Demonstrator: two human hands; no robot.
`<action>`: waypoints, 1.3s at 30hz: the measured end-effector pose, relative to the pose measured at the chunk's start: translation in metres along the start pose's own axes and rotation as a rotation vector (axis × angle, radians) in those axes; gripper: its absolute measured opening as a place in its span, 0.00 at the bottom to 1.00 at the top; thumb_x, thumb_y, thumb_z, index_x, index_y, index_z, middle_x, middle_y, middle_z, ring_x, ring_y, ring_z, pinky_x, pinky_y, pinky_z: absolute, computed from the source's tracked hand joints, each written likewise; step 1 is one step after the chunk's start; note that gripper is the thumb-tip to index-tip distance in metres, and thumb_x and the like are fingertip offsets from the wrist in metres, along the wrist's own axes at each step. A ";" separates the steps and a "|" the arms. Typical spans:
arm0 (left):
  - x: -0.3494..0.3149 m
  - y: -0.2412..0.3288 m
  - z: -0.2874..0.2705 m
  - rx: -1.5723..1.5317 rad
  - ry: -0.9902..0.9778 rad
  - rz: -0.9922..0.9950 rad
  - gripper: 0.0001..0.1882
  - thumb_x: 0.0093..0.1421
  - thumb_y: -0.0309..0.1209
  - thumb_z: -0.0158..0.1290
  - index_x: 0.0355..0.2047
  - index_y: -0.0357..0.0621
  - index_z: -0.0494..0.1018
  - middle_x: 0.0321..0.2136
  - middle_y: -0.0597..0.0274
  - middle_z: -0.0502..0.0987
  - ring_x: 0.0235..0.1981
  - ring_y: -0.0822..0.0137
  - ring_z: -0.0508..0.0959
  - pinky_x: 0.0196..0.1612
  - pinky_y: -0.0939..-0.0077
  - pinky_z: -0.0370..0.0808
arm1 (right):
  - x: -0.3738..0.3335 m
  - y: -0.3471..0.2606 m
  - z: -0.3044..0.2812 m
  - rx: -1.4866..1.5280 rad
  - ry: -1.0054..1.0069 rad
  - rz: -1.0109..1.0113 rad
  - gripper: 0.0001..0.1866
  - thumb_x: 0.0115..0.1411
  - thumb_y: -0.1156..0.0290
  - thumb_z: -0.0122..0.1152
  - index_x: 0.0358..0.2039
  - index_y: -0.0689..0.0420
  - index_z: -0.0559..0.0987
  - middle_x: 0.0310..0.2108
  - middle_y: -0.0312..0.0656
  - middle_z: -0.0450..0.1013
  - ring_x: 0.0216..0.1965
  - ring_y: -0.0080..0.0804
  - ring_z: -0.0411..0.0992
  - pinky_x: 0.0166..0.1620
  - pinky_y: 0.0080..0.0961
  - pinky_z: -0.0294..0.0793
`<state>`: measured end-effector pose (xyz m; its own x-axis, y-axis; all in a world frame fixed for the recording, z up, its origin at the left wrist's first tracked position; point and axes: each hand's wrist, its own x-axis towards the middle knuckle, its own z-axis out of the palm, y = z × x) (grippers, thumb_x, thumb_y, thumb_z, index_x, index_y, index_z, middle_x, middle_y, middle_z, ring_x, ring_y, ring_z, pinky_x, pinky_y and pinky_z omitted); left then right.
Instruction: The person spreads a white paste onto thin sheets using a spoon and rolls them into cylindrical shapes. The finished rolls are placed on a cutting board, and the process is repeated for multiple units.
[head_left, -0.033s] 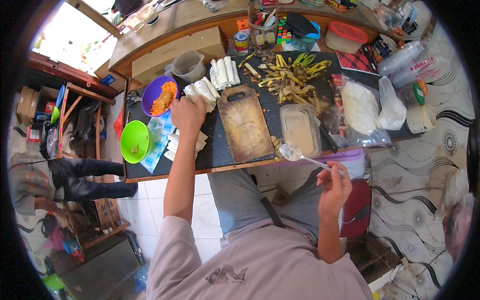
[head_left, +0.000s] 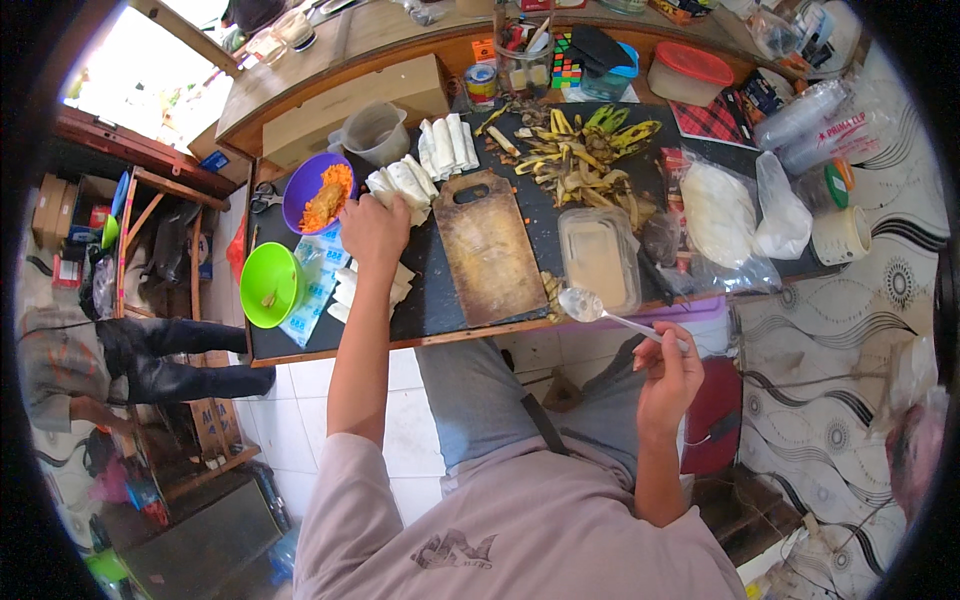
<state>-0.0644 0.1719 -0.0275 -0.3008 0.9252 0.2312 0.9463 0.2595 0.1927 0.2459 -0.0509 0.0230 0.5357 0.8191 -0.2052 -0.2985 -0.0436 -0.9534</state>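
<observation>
My left hand (head_left: 374, 228) reaches over the table between a purple bowl (head_left: 293, 203) of shredded orange filling and a row of white wrapped rolls (head_left: 402, 180). Its fingers are curled downward, and whatever they grip is hidden beneath the hand. More white rolls (head_left: 345, 292) lie partly behind my left wrist. In my right hand (head_left: 668, 375), pinched by the handle, is a metal spoon (head_left: 582, 305) with whitish paste in its bowl. The spoon hovers by the near edge of a clear plastic tub (head_left: 600, 258) of pale contents. A worn wooden cutting board (head_left: 490, 250) lies between both hands.
A green bowl (head_left: 271, 285) stands at the table's left edge, with scissors (head_left: 265, 196) behind it. Banana peels (head_left: 590, 155) are heaped beyond the board. A knife (head_left: 656, 280) lies right of the tub, near a bag of white sheets (head_left: 720, 220). Another person (head_left: 150, 358) is at far left.
</observation>
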 end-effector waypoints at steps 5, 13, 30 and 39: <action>0.003 -0.005 0.003 -0.010 -0.009 0.023 0.23 0.55 0.45 0.51 0.30 0.31 0.75 0.34 0.41 0.74 0.40 0.44 0.74 0.42 0.54 0.72 | 0.000 0.002 -0.002 -0.016 0.020 0.009 0.11 0.66 0.68 0.48 0.38 0.64 0.74 0.23 0.40 0.72 0.23 0.22 0.67 0.28 0.19 0.66; 0.005 -0.013 0.001 -0.174 -0.031 -0.034 0.16 0.56 0.37 0.48 0.35 0.36 0.75 0.32 0.42 0.76 0.37 0.45 0.75 0.42 0.55 0.72 | 0.000 -0.001 0.000 -0.011 0.001 0.006 0.11 0.65 0.68 0.49 0.38 0.64 0.74 0.23 0.40 0.72 0.23 0.22 0.67 0.28 0.19 0.66; -0.041 -0.042 -0.015 -0.540 0.008 -0.097 0.17 0.55 0.31 0.52 0.44 0.41 0.74 0.33 0.48 0.76 0.36 0.54 0.76 0.40 0.63 0.72 | 0.002 0.001 0.000 0.001 -0.006 -0.022 0.11 0.65 0.69 0.48 0.37 0.64 0.74 0.23 0.41 0.71 0.24 0.23 0.68 0.28 0.20 0.66; -0.119 -0.111 -0.019 -0.389 0.132 -0.494 0.19 0.55 0.41 0.56 0.35 0.33 0.73 0.27 0.54 0.75 0.30 0.59 0.75 0.38 0.67 0.72 | 0.000 -0.002 0.001 -0.032 -0.031 -0.016 0.11 0.65 0.69 0.48 0.38 0.65 0.74 0.23 0.40 0.71 0.24 0.24 0.67 0.27 0.20 0.66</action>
<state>-0.1358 0.0281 -0.0583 -0.7258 0.6740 0.1376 0.5881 0.5042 0.6324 0.2453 -0.0500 0.0248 0.5153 0.8371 -0.1834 -0.2645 -0.0482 -0.9632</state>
